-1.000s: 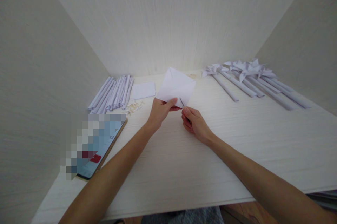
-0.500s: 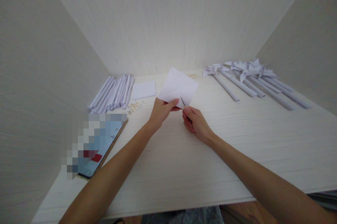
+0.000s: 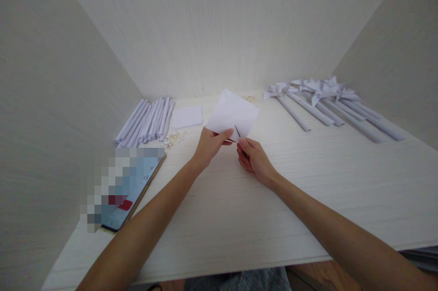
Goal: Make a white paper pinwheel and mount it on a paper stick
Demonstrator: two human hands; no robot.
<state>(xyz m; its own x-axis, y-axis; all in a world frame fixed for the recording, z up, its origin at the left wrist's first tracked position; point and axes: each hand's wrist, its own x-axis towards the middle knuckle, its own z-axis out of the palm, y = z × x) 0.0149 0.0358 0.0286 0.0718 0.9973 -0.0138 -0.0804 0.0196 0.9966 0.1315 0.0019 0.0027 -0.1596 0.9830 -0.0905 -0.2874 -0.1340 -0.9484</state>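
Observation:
A square sheet of white paper (image 3: 232,112) is held up above the table, one corner toward me. My left hand (image 3: 212,145) pinches its lower left edge, thumb on top and fingers beneath. From the right, my right hand (image 3: 253,156) is closed around a pair of scissors (image 3: 237,132), whose slim dark blade lies over the paper near its lower corner. The palm and fingers hide most of the handles. Faint crease lines run toward the paper's far corner.
Rolled paper sticks (image 3: 147,120) lie at left beside a stack of white paper (image 3: 187,116) and small pale pieces (image 3: 174,138). A partly blurred phone (image 3: 137,190) rests near my left forearm. Several paper pinwheels (image 3: 321,92) on sticks lie at right. Walls enclose the table (image 3: 219,218).
The paper has shifted very slightly to the right. Both hands keep almost the same place and hold, and the blade stays over the lower corner.

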